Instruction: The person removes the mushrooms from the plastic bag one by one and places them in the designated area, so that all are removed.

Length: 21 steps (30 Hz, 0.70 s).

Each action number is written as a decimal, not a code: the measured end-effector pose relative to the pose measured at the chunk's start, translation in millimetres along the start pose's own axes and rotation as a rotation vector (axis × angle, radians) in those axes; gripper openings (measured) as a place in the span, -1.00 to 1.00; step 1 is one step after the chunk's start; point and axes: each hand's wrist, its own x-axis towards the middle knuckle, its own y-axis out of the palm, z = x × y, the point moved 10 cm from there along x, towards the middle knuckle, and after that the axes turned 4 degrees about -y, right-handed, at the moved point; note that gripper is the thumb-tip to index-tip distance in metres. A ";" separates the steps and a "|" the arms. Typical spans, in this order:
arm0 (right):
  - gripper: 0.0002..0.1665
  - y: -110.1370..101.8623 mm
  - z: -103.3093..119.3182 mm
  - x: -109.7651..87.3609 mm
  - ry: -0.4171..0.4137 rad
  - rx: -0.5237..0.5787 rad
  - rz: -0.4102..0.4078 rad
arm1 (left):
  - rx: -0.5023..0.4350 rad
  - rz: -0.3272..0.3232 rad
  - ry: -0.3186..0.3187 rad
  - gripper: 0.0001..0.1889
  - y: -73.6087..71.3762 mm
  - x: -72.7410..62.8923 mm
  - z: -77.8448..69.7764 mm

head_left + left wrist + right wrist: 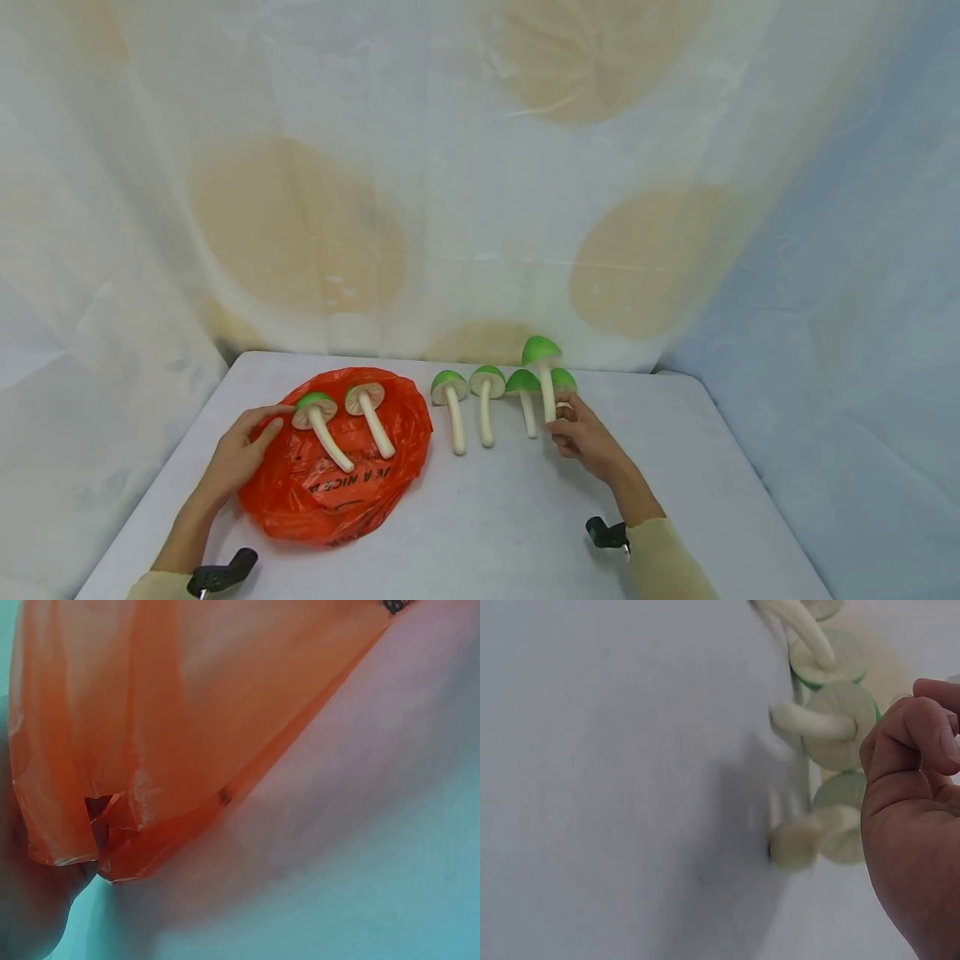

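Observation:
My right hand [588, 437] pinches the lower stem of a green-capped mushroom [542, 354] and holds it upright, its cap above the others. Behind that hand, another mushroom [564, 381] is partly hidden. My left hand [243, 450] rests by the left edge of a red plastic bag [337, 517], fingers extended; its fingertips reach the cap of a mushroom [322, 425] lying on the bag. Whether they touch it, I cannot tell. A second mushroom [371, 421] lies beside that one. In the left wrist view, the bag [225, 690] fills much of the frame.
In a row right of the bag lie a mushroom [453, 412], a second mushroom [487, 404] and a third mushroom [527, 400], stems toward me. They stand on a white table [480, 525]. A pale curtain [465, 208] with tan spots hangs behind it.

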 end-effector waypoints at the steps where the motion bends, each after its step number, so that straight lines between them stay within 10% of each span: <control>1: -0.43 -4.6 0.1 -1.3 0.000 -0.001 -0.010 | 0.000 -0.002 0.000 -0.54 -0.1 0.1 0.0; 21: -0.41 -97.5 -28.3 -29.0 0.093 -0.138 -0.227 | 0.009 0.007 -0.012 -0.53 -0.3 0.8 3.1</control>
